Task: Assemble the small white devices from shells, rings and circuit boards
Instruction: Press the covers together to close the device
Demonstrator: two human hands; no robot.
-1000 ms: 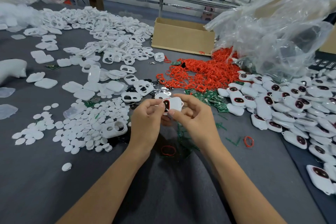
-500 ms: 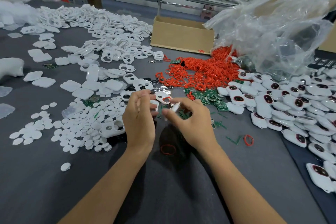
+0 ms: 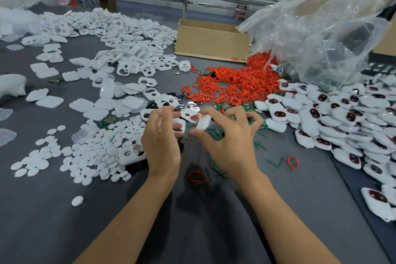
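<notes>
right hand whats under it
The right hand pinches a white shell above thin green strips lying on the grey table. Anything directly beneath the palm is covered.

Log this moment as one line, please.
left grip: holds holed shell | right grip: pinches plain shell | ring pile: behind | devices: heaped right

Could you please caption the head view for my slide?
The right hand pinches a white shell beside the left hand, amid red rings and finished devices.
</notes>
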